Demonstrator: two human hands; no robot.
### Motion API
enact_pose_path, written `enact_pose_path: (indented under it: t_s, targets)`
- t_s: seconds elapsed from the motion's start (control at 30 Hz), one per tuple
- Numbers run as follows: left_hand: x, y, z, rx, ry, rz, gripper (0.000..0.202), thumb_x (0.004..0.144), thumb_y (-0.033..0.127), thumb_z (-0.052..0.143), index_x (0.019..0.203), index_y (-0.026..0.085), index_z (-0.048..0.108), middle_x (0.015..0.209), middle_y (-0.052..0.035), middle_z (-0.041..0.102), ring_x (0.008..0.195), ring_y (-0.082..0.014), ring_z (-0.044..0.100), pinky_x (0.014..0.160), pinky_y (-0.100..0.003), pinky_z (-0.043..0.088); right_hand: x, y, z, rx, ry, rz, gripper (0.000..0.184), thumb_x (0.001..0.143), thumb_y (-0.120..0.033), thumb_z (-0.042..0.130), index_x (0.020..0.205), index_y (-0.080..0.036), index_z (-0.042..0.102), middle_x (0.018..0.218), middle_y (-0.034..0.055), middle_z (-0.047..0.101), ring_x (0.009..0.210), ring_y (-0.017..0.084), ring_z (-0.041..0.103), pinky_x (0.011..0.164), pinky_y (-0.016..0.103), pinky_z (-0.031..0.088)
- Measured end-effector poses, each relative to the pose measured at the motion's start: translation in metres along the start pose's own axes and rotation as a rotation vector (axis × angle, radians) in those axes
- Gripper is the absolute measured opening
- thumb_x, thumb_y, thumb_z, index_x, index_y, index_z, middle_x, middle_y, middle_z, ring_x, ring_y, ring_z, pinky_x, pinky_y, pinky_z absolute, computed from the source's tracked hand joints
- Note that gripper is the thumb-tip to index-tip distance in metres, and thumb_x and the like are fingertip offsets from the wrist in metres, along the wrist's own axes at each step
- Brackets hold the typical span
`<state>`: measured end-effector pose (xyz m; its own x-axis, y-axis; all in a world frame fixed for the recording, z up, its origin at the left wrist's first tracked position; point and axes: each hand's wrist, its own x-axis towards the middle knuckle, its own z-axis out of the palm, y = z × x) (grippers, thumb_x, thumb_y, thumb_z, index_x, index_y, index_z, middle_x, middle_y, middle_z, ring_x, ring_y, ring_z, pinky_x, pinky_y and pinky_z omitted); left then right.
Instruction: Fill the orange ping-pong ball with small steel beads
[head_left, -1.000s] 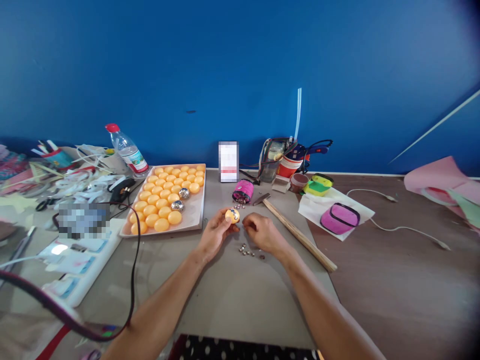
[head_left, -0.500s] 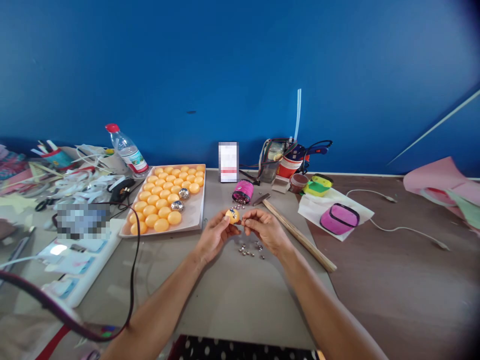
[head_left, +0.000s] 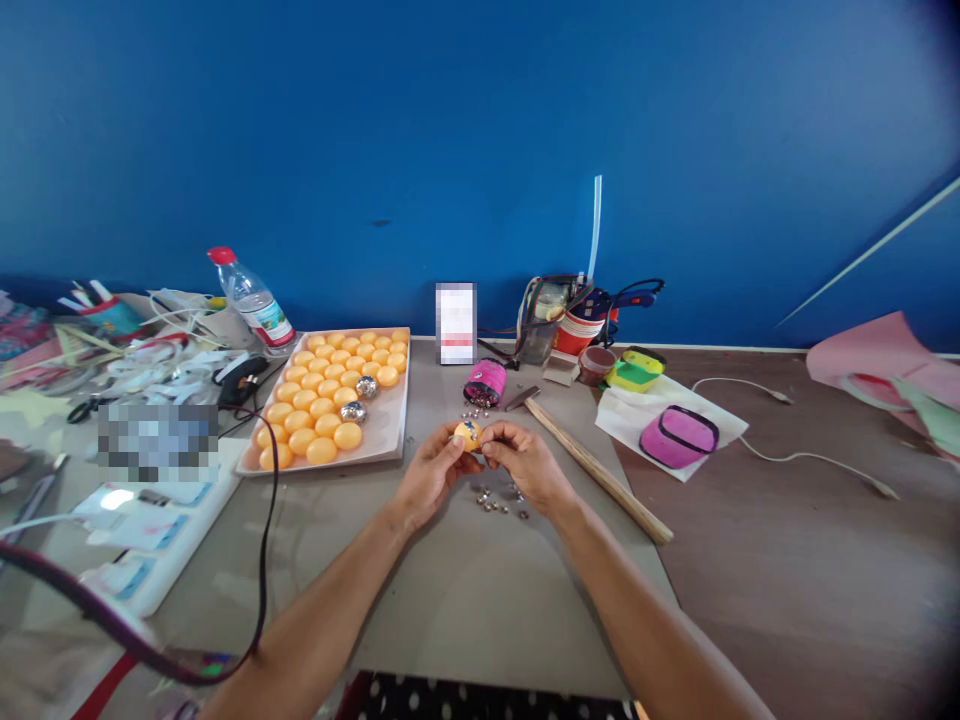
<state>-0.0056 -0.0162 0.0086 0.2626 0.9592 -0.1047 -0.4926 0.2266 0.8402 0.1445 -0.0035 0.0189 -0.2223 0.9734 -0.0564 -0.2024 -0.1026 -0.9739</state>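
An orange ping-pong ball (head_left: 466, 432) with a few shiny bits on its top is held between the thumb and fingers of my left hand (head_left: 431, 475). From the other side, my right hand (head_left: 525, 462) closes its thumb and forefinger in a pinch at the ball's right edge. Whatever that pinch holds is too small to make out. Small shiny silvery pieces (head_left: 491, 506) lie loose on the table below the hands. Behind the ball, a magenta pouch (head_left: 485, 383) lies on its side, with more shiny pieces spilling at its mouth.
To the left, a white tray (head_left: 384, 432) holds rows of orange balls and two silver-covered balls (head_left: 353, 411). A hammer (head_left: 600, 468) lies right of my hands. A water bottle (head_left: 262, 312) leans behind the tray. A dark cable (head_left: 271, 520) hangs in front at left.
My right fingers have moved left and now meet the ball's edge. The ball has turned and shifted slightly in my left hand.
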Motion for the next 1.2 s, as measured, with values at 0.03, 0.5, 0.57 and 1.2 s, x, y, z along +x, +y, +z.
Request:
enact_pose_path:
  t_s: [0.03, 0.5, 0.57, 1.2]
  targets:
    - [0.0002, -0.0009, -0.0004, 0.004, 0.002, 0.005, 0.033, 0.074, 0.037, 0.069, 0.098, 0.015, 0.06, 0.08, -0.0023, 0.065, 0.062, -0.0115, 0.059, 0.067, -0.028, 0.046, 0.0002, 0.0007, 0.0001, 0.0, 0.001, -0.002, 0.014, 0.062, -0.027, 0.07, 0.069, -0.018, 0.062, 0.06, -0.0043, 0.053, 0.055, 0.009, 0.043, 0.057, 0.025, 0.036]
    - [0.0013, -0.0048, -0.0011, 0.049, -0.007, 0.069, 0.033, 0.075, 0.036, 0.067, 0.098, 0.014, 0.058, 0.086, -0.0041, 0.065, 0.07, -0.016, 0.062, 0.074, -0.033, 0.048, -0.0012, 0.0012, 0.0026, -0.02, -0.006, 0.032, 0.013, 0.064, -0.027, 0.066, 0.07, -0.018, 0.06, 0.059, -0.0037, 0.056, 0.059, 0.011, 0.05, 0.061, 0.026, 0.04]
    - [0.0012, -0.005, -0.0006, 0.052, -0.003, 0.077, 0.033, 0.075, 0.036, 0.067, 0.097, 0.014, 0.058, 0.085, -0.0044, 0.065, 0.07, -0.0164, 0.062, 0.073, -0.033, 0.048, -0.0012, 0.0018, 0.0029, -0.013, -0.002, 0.035, 0.013, 0.064, -0.028, 0.066, 0.07, -0.018, 0.06, 0.058, -0.0036, 0.056, 0.059, 0.012, 0.05, 0.061, 0.026, 0.041]
    - [0.0022, -0.0078, -0.0006, 0.053, 0.007, 0.088, 0.029, 0.077, 0.036, 0.065, 0.096, 0.015, 0.06, 0.086, -0.0043, 0.064, 0.071, -0.0157, 0.061, 0.075, -0.034, 0.047, 0.0017, 0.0029, 0.0002, 0.039, -0.039, 0.043, 0.017, 0.062, -0.031, 0.07, 0.067, -0.018, 0.06, 0.061, -0.0034, 0.054, 0.059, 0.011, 0.047, 0.062, 0.026, 0.038]
